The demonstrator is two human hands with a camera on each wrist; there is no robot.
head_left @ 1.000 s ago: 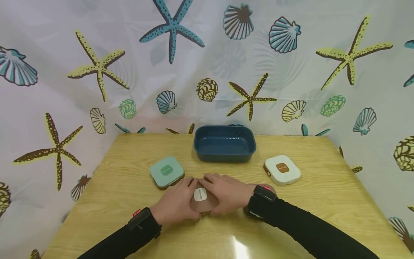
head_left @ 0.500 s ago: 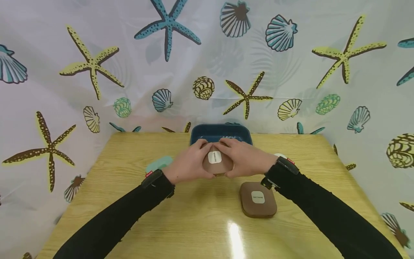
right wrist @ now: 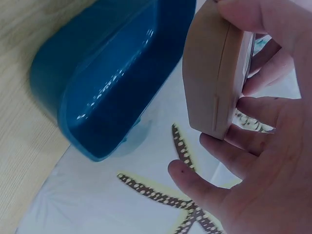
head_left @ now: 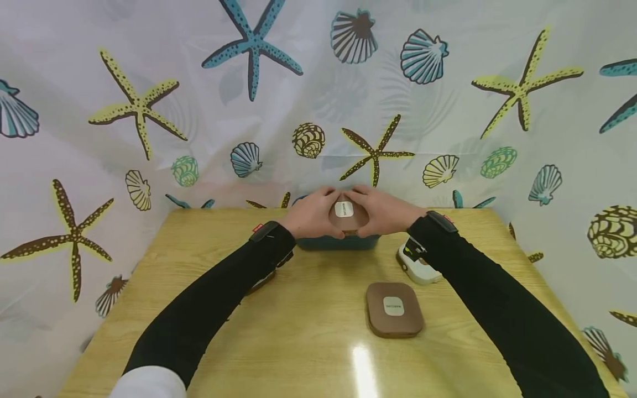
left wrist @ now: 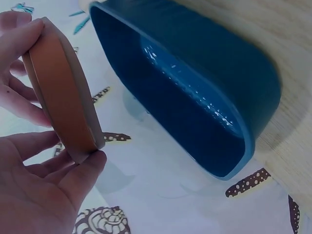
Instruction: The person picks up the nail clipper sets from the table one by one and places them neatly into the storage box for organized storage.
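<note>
Both hands hold a flat brown case (head_left: 349, 222) with a white label on top, above the blue container (head_left: 338, 243) near the back of the table. My left hand (head_left: 314, 215) grips the case's left side, and my right hand (head_left: 382, 212) grips its right side. In the left wrist view the case (left wrist: 63, 92) is seen edge-on, apart from the open blue container (left wrist: 195, 97). The right wrist view shows the case (right wrist: 209, 68) between fingers, beside the container (right wrist: 107, 83). Part of the container is hidden by the hands in the head view.
Another brown case (head_left: 395, 320) lies on the table (head_left: 308, 331), front right of centre. Behind the right forearm is a white case (head_left: 420, 272), partly covered. A case edge (head_left: 261, 282) shows under the left forearm. A patterned curtain (head_left: 278, 116) stands behind the table.
Both hands lifted the brown case and carried it away from me, to the blue container. The other brown case, earlier mostly behind the right wrist, is now uncovered.
</note>
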